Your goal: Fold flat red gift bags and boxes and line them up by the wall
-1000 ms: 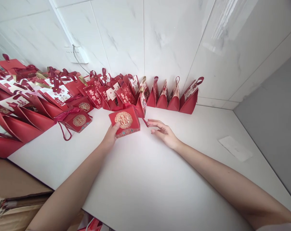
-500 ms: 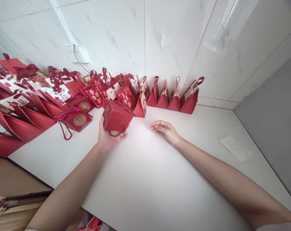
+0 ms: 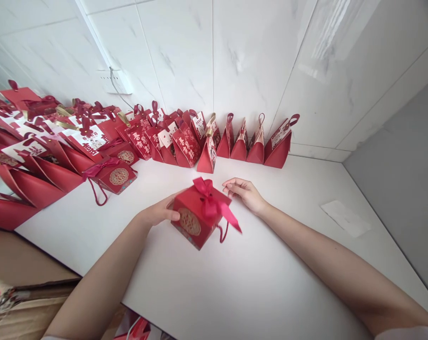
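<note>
My left hand [image 3: 157,212] grips a small red gift box [image 3: 196,217] by its left side, just above the white counter [image 3: 235,274]. A red ribbon bow [image 3: 210,200] tops the box, a gold round emblem marks its front, and a cord loop hangs at its right. My right hand [image 3: 244,192] rests on the counter just right of the box, fingers loosely curled and apart, holding nothing.
Many red gift bags and boxes [image 3: 185,141] line the tiled wall from the far left to the middle. Another ribboned red box [image 3: 115,175] lies at left. A white paper slip [image 3: 345,218] lies at right. Cardboard cartons [image 3: 26,293] sit below the counter's left edge.
My left hand lifted the red box from by the row, turned it over and brought it nearer, bow now on top. My right hand barely moved.
</note>
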### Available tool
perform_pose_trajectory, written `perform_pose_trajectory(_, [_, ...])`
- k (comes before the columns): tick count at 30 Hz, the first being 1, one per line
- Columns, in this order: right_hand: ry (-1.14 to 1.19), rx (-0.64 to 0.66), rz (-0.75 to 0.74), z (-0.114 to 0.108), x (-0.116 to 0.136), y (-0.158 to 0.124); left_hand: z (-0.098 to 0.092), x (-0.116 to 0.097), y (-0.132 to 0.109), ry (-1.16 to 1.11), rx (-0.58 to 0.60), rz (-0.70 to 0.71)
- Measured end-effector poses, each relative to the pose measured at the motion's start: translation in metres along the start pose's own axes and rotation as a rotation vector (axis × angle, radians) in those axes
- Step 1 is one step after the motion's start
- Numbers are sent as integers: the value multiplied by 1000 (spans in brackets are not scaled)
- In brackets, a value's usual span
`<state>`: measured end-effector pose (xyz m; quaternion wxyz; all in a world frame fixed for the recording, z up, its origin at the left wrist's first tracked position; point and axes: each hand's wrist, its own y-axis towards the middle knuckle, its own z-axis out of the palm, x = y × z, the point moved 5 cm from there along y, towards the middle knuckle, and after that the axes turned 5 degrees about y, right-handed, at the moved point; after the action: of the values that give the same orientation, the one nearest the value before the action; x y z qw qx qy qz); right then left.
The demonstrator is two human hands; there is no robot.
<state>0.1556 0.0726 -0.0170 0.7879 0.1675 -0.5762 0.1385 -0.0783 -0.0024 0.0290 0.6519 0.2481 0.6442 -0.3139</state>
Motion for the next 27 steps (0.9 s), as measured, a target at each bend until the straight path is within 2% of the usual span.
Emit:
perform_pose_trajectory(3, [-26, -1, 13, 0, 1, -1, 11, -12, -2, 180, 137, -60])
perform_pose_trajectory(5, [-30, -7, 21, 1, 1, -1, 6, -17, -3, 268, 54, -120])
perform_pose_trajectory(6, [-30, -6, 21, 1, 1, -1, -1, -18, -4, 300, -53, -151])
perform_pose_trajectory(9, [-34, 23, 11, 3, 4, -2, -37, -19, -15, 415, -524, -202])
perform_pose_trajectory(11, [-48, 75, 19, 7, 10, -5, -59, -18, -26, 508, -781, -210])
perform_pose_trajectory(13, [-69, 259, 87, 22, 18, -14, -71, -18, -34, 586, -933, -214])
perform_pose_trajectory(15, [-74, 594, 211, 48, 25, -32, -73, -22, -38, 645, -1001, -218])
perform_pose_trajectory(18, [-31, 1065, 378, 88, 37, -71, -58, -43, -38, 746, -997, -252])
perform_pose_trajectory(20, [-93, 1232, 427, 106, 38, -91, -40, -63, -34, 868, -921, -297])
perform_pose_trajectory(23, [-220, 1316, 463, 115, 29, -105, -10, -90, -24, 1051, -751, -402])
perform_pose_trajectory(27, [-244, 1264, 468, 108, 18, -100, 20, -101, -12, 1260, -497, -604])
